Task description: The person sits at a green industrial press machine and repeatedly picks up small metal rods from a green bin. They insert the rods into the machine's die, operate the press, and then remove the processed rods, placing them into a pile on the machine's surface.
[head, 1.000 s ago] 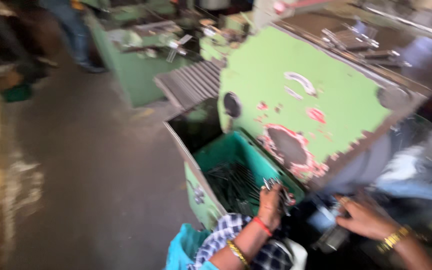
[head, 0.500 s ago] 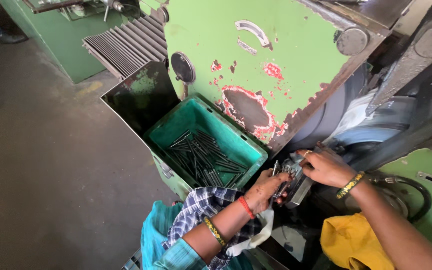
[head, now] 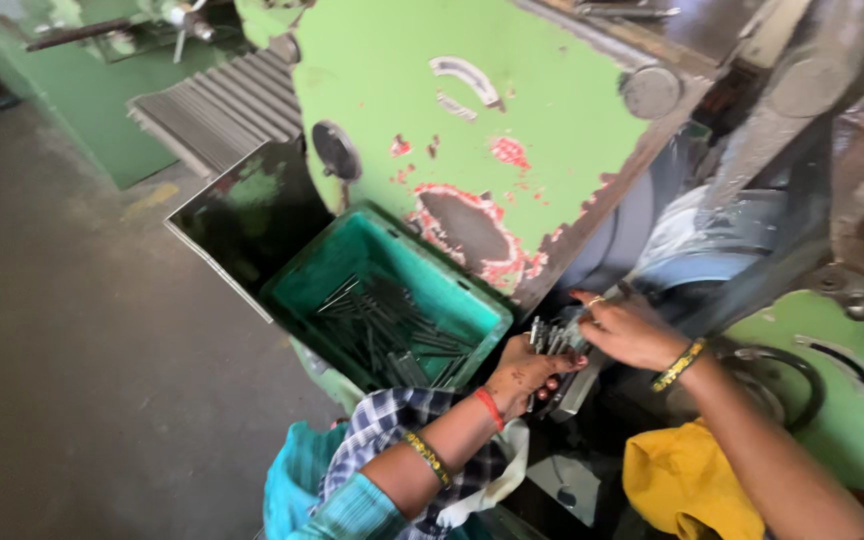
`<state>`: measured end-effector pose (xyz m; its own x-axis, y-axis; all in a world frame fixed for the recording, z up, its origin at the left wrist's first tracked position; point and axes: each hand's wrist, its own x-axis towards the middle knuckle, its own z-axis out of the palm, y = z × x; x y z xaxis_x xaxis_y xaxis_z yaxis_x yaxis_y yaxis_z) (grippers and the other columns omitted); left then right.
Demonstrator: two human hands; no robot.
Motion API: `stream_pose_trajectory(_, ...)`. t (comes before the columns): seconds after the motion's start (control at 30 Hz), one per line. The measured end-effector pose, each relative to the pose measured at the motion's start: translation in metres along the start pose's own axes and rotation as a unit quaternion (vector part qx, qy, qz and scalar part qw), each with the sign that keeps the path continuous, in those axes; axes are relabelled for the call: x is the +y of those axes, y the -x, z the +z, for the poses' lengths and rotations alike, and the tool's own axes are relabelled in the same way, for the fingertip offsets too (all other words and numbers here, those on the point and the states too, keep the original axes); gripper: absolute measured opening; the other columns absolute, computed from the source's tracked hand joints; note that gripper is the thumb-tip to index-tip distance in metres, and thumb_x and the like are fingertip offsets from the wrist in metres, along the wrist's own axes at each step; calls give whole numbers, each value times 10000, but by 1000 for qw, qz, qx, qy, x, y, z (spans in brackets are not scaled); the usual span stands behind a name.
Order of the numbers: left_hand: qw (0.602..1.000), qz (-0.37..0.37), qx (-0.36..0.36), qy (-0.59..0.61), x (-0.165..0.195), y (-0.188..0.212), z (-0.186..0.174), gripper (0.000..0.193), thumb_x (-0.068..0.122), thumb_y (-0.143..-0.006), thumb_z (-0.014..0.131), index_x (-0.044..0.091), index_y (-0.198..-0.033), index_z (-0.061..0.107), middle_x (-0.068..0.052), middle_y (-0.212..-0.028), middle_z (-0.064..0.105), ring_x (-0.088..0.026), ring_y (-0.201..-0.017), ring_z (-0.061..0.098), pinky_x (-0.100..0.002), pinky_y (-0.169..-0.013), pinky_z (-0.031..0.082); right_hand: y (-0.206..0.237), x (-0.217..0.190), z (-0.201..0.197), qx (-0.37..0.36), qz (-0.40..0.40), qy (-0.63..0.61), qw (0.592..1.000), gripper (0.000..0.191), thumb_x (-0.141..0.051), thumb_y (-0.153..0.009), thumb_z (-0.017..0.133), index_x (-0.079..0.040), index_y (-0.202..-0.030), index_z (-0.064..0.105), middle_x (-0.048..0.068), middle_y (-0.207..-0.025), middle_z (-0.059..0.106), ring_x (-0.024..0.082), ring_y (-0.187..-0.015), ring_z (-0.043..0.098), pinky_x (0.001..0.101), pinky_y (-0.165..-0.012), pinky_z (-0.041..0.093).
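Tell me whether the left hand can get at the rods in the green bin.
Probably yes: the left hand, holding a bunch of metal rods, sits beside the open-topped green bin, nothing covering it.

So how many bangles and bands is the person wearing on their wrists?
3: a red band and a gold bangle on the left arm, and a gold bangle on the right wrist. The sleeves may hide others.

Both hands (head: 552, 355) now closer together over the small metal rods (head: 549, 335), crate (head: 392, 260) nearer mid-frame.
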<state>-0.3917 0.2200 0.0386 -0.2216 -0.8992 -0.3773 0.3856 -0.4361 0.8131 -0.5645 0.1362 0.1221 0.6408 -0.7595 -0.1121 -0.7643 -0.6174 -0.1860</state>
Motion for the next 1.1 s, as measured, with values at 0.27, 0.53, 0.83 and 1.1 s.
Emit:
stream_pose_trajectory(0.27, 995, 12, 70, 69, -17, -24, -10, 170, 108, -833, 702, 67, -998, 708, -5, -736, 655, -109, -531, 562, -258, -432, 453, 22, -77, -30, -169, 46, 43, 984, 1316, -633, -735, 683, 118, -1547, -30, 288, -1200, 660, 439, -1164, 627, 705, -1169, 86)
stream_pose_trajectory(0.53, 909, 173, 220, 309, 4, -25, -70, 137, 197, -970, 622, 124, -1071, 566, -43, -909, 638, -151, -708, 616, -313, -596, 537, 7, -47, -11, -166, 38, 67, 983, 998, -453, -790, 612, 134, -1537, 305, 273, -1018, 738, 353, -1130, 683, 637, -1281, 93)
stream_pose_trajectory(0.83, 927, 148, 165, 301, -40, -53, -136, 252, -60, -904, 615, 40, -1130, 564, -133, -941, 675, -243, -805, 686, -371, -704, 570, 3, -38, -3, -67, -39, 95, 992, 863, -451, -776, 686, 106, -1401, 475, 286, -1080, 704, 404, -1119, 662, 603, -1206, 163)
stream_pose_trajectory(1.1, 932, 182, 92, 301, -46, -60, -141, 90, 53, -1016, 696, -29, -1042, 670, -142, -897, 700, -192, -646, 581, -289, -489, 435, -2, -48, -11, -149, 78, 59, 984, 585, -449, -810, 657, -99, -1275, 609, 160, -961, 694, 345, -967, 701, 486, -961, 514)
